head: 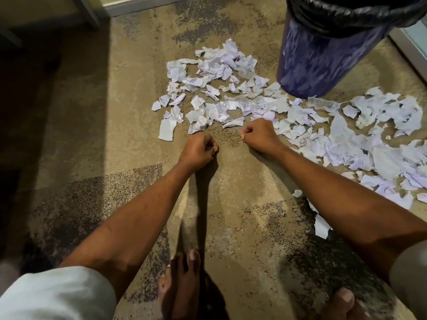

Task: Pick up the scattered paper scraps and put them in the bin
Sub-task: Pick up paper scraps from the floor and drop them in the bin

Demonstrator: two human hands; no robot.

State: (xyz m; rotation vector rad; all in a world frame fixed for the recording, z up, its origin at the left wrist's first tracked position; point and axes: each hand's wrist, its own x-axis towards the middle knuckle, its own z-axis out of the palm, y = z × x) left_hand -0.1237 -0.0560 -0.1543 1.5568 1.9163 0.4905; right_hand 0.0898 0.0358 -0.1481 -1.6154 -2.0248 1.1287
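Where the tan, speckled carpet falls into deep shadow at nine o'clock, only bare floor shows, and a pale left sleeve fills the corner at seven o'clock. From it the bare forearm runs up toward the middle of the view to the left hand, which rests knuckles-up on the carpet with its fingers clenched into a fist; whether anything lies inside it cannot be told. At six o'clock a bare foot stands on the carpet, toes pointing up the frame. Just beyond the fist, from eleven to twelve o'clock, lies a heap of torn white paper scraps, some crumpled, some with faint print, its nearest pieces just beside the knuckles. Near the left hand but apart from it, the right hand is also curled tight, thumb against the forefinger, at the lower edge of the scraps; what it grips, if anything, is hidden. At one o'clock stands the dark blue bin, upright, with a black liner folded over its rim and scraps touching its base. From two to four o'clock a second, wider spread of scraps covers the carpet beside the right forearm. At five o'clock are a second bare foot and a grey right sleeve.
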